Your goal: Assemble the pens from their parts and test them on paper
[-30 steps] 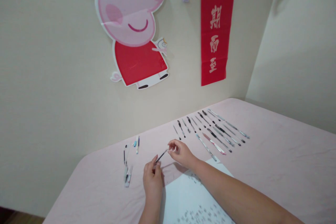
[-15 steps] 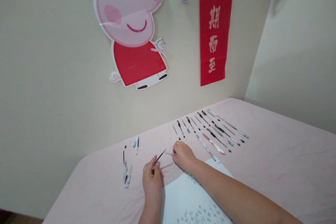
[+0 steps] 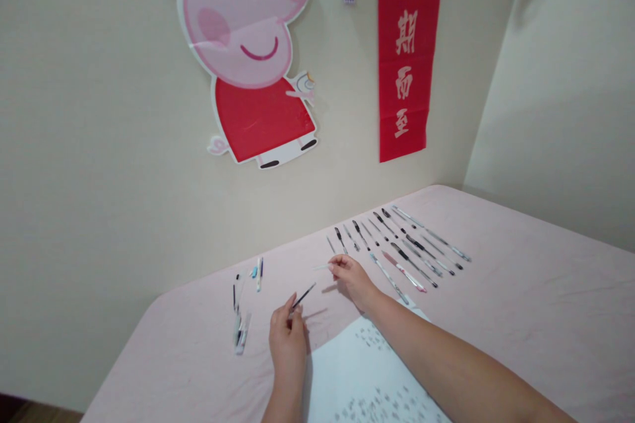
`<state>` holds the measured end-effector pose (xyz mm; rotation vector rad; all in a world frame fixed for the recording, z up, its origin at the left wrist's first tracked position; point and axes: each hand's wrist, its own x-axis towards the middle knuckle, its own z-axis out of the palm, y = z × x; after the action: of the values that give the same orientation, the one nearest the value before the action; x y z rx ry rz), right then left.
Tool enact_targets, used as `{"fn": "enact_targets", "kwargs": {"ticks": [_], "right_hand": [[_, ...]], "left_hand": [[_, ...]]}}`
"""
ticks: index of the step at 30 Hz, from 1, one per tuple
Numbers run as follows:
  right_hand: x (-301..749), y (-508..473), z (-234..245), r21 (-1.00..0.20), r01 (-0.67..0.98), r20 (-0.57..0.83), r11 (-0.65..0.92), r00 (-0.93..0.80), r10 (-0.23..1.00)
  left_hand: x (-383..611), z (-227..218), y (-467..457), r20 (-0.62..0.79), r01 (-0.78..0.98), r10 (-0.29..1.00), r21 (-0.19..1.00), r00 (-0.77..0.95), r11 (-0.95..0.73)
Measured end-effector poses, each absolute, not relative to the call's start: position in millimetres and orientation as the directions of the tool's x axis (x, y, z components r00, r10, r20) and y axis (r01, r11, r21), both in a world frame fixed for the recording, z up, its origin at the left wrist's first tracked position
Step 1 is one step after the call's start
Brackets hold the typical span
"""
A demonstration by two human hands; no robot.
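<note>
My left hand (image 3: 289, 334) is closed on a thin dark pen refill (image 3: 306, 293), which points up and to the right above the pink cloth. Held between the fingertips of my right hand (image 3: 351, 277) is a slim, pale, see-through piece (image 3: 321, 267), perhaps part of a pen; its far end points left. The two pieces are apart. Just behind my right hand lies the near end of a row of pens, with a black-gripped pen (image 3: 340, 238) close by. Below both hands rests a white sheet (image 3: 342, 367) with small dark marks.
Several pens and refills lie in rows at the back right, among them a pink pen (image 3: 404, 272) and a light-blue pen (image 3: 389, 279). Loose pen parts (image 3: 241, 330) lie at the left on the pink cloth (image 3: 198, 357). A wall (image 3: 124, 211) stands behind.
My right hand has moved up and slightly back with the pale piece, away from the refill tip. My left hand has stayed put with the refill.
</note>
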<state>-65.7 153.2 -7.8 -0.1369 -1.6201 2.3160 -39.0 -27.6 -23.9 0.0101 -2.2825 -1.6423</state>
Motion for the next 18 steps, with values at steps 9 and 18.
{"fn": "enact_targets", "kwargs": {"ticks": [9, 18], "right_hand": [[-56, 150, -1, -0.925, -0.256, 0.137, -0.28, -0.913, 0.384], [-52, 146, -1, -0.92, -0.332, 0.24, -0.206, -0.897, 0.372]], "left_hand": [[-39, -21, -28, 0.282, 0.215, -0.156, 0.914, -0.947, 0.344], [-38, -22, -28, 0.277, 0.205, -0.155, 0.907, -0.948, 0.368]]}}
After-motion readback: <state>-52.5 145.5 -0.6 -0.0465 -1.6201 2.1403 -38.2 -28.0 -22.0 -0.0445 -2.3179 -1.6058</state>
